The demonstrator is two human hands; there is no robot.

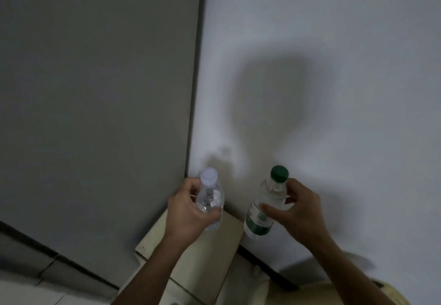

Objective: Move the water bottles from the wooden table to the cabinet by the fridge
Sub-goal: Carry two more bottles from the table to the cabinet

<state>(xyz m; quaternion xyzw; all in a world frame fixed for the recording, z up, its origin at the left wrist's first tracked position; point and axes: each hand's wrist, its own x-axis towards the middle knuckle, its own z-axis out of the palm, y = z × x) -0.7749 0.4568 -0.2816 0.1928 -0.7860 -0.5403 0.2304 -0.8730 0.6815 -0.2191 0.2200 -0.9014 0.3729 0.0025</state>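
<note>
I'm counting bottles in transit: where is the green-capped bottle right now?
In the head view, the green-capped bottle is lower centre-right, held in the right hand in front of the white wall.

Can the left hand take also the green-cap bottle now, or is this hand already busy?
Probably not. The left hand already grips the white-cap bottle, its fingers curled round it. The green-cap bottle is held apart by the right hand. Nothing stands between them.

Readable text: none can be made out.
Green-capped bottle (pixel 265 205): a green and white label (pixel 257 221) is carried, its print too blurred to be read.
</note>
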